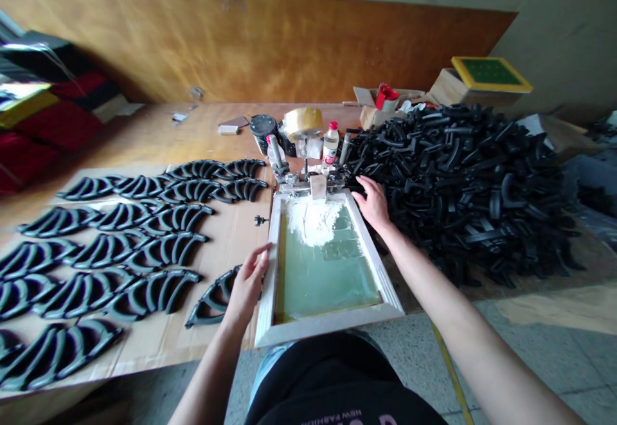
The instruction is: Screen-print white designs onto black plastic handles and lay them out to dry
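While the heap of black parts lies on the right side, the framed screen is between both hands. The right hand, near its upper corner, has thumb and fingers apart; whether the left hand, beside its edge, grips something, I cannot tell.

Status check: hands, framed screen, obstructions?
Left hand beside framed screen, right hand near its far right corner; both grips unclear. White paste toward far end. Pile of black parts beside right hand, may crowd it.
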A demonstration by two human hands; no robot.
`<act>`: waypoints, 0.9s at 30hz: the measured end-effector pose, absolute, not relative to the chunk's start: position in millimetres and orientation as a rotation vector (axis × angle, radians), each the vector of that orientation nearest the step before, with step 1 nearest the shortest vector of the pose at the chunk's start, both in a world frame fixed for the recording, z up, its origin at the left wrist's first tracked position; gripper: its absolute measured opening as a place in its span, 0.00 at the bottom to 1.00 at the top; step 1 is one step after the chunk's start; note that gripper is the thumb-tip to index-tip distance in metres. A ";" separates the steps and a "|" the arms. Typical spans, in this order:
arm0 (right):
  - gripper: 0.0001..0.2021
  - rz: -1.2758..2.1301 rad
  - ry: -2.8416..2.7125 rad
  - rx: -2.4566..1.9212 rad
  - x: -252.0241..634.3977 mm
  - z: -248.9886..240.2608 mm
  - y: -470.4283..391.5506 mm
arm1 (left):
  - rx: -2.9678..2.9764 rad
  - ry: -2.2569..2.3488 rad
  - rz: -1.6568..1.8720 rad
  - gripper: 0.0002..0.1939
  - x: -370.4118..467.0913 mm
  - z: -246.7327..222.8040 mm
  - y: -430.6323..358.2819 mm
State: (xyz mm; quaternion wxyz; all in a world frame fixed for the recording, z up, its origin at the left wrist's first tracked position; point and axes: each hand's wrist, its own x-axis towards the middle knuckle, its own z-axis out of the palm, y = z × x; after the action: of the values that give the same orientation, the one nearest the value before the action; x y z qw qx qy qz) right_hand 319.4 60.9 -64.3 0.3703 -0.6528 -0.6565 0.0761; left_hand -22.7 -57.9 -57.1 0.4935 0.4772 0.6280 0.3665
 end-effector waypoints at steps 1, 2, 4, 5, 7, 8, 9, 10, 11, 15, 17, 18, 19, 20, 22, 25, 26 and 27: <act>0.25 0.116 -1.790 -1.583 308.7 -60.4 66.9 | 1.131 1.519 0.833 0.35 -23.4 -69.5 -59.5; 0.28 0.066 -1.907 -1.501 296.1 -57.6 73.2 | 1.101 1.512 0.788 0.38 -23.5 -81.5 -59.7; 0.25 0.049 -2.120 -1.435 270.3 -56.8 84.7 | 1.072 1.514 0.749 0.42 -23.2 -102.5 -57.6; 0.20 0.060 -2.214 -1.444 259.0 -58.7 88.5 | 1.069 1.521 0.744 0.42 -23.1 -110.5 -56.1; 0.09 0.078 -2.361 -1.504 242.5 -65.7 89.2 | 1.056 1.537 0.742 0.41 -23.0 -121.0 -54.1; 0.06 0.076 -2.413 -1.532 237.5 -69.7 85.4 | 1.046 1.543 0.745 0.40 -23.1 -123.7 -53.8; 0.04 0.069 -2.457 -1.538 234.7 -73.2 79.0 | 1.035 1.546 0.751 0.40 -23.2 -125.2 -53.9; 0.04 0.063 -2.500 -1.515 233.7 -75.5 70.3 | 1.026 1.544 0.758 0.40 -23.2 -125.9 -54.2; 0.05 0.066 -2.549 -1.458 234.5 -76.2 60.3 | 1.019 1.538 0.766 0.40 -23.1 -126.2 -54.7; 0.07 0.204 -2.771 -1.042 246.0 -63.6 29.3 | 1.016 1.513 0.784 0.41 -22.3 -127.3 -56.3; 0.06 0.300 -2.819 -0.952 250.4 -55.0 28.2 | 1.031 1.512 0.784 0.40 -22.0 -126.9 -56.5; 0.05 0.328 -2.814 -0.964 251.2 -52.8 30.2 | 1.040 1.513 0.787 0.40 -21.9 -126.1 -56.7; 0.05 0.332 -2.786 -1.002 251.0 -52.7 32.6 | 1.044 1.517 0.795 0.40 -21.7 -124.6 -56.9; 0.05 0.310 -2.744 -1.046 250.3 -54.7 34.1 | 1.046 1.522 0.806 0.39 -21.5 -122.8 -57.2; 0.08 0.228 -2.666 -1.082 248.8 -63.4 31.9 | 1.042 1.539 0.830 0.39 -20.5 -118.4 -58.0; 0.10 0.207 -2.654 -0.996 250.8 -75.5 19.8 | 1.037 1.565 0.842 0.38 -18.1 -112.3 -59.2; 0.09 0.236 -2.667 -0.959 252.2 -76.1 17.5 | 1.035 1.572 0.841 0.37 -17.2 -110.2 -59.5; 0.08 0.269 -2.672 -0.941 253.3 -74.5 18.1 | 1.032 1.579 0.839 0.37 -16.4 -107.7 -59.7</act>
State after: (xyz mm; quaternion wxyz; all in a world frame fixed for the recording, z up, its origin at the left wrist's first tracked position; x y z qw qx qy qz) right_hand 253.3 18.1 -74.5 0.1474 -0.3270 -0.9287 0.0935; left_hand -16.4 -59.7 -107.7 0.5129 0.4292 0.6566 0.3488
